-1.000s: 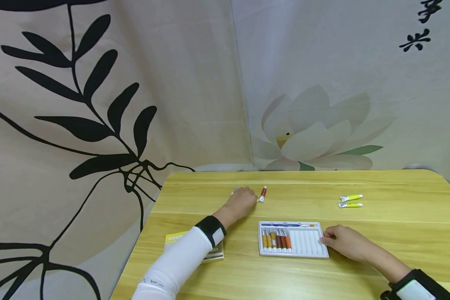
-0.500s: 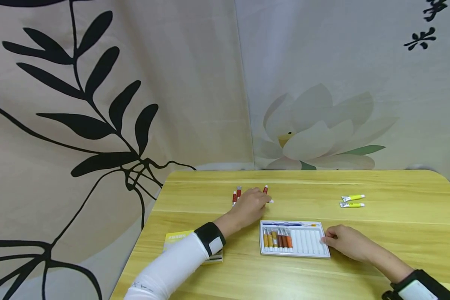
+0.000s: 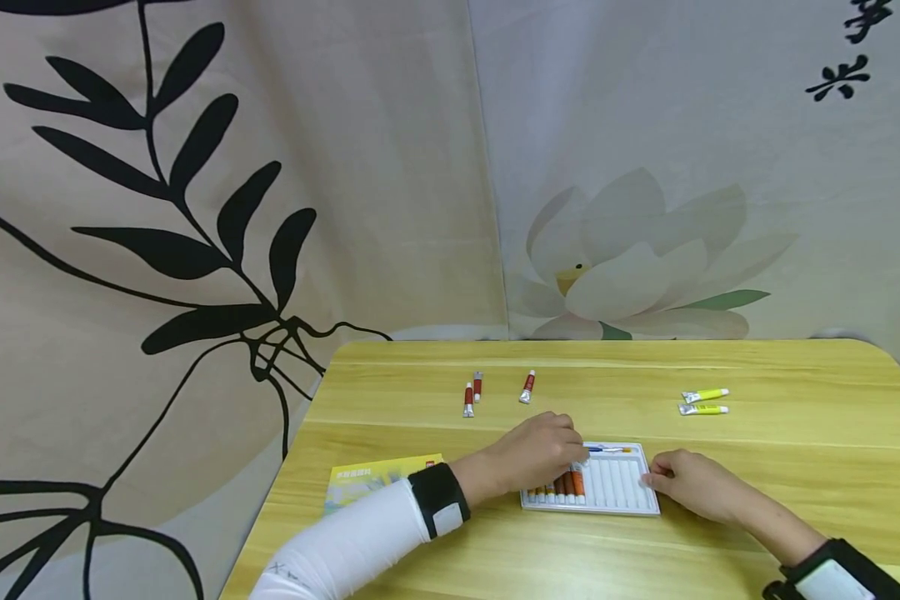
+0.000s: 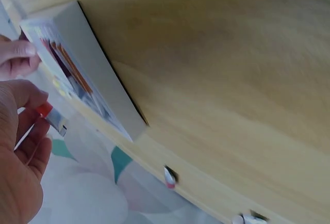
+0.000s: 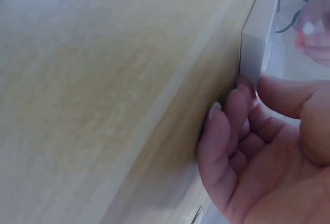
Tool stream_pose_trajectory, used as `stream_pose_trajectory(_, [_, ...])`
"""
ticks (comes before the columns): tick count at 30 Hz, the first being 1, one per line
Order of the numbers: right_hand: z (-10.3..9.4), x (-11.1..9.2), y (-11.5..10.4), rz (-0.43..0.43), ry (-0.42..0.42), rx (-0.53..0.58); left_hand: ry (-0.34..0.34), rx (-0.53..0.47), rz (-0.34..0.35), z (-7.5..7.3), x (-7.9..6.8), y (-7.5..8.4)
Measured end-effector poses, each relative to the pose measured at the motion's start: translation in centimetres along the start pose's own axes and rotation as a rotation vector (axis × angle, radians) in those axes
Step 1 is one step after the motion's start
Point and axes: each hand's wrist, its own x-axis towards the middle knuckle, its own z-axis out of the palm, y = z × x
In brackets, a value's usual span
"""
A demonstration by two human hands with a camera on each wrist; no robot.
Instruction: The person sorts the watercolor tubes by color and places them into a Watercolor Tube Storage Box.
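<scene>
My left hand (image 3: 536, 454) is over the left part of a white paint tray (image 3: 621, 479) and pinches a small paint tube (image 4: 54, 120) with a red-orange band. In the head view the hand hides that tube. Brown, ochre and orange tubes (image 3: 570, 485) lie side by side in the tray's left slots, partly covered by the hand. A blue paintbrush (image 3: 607, 450) lies along the far side of the tray. My right hand (image 3: 693, 483) holds the tray's right edge between thumb and fingers; in the right wrist view the thumb tip (image 5: 265, 87) is at its corner.
Two red tubes (image 3: 468, 400) lie together at the back left, with another red tube (image 3: 527, 387) to their right. At the back right are two yellow tubes (image 3: 705, 410). A yellow printed box (image 3: 375, 477) lies left of the tray, partly under the left forearm.
My left hand has taken a tube from near the red ones at the back and brought it toward me, over the tray. My right hand stays at the tray's edge.
</scene>
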Motion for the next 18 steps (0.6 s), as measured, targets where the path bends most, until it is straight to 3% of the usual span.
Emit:
stream_pose_trajectory(8, [0.0,-0.1,0.1,0.005,-0.011,0.022,-0.156,0.016,0.075,0.4,0.9,1.7])
stream_pose_trajectory(18, [-0.1,0.0,-0.1,0.011,-0.018,0.035,-0.210,0.054,0.110,1.0,1.2,2.3])
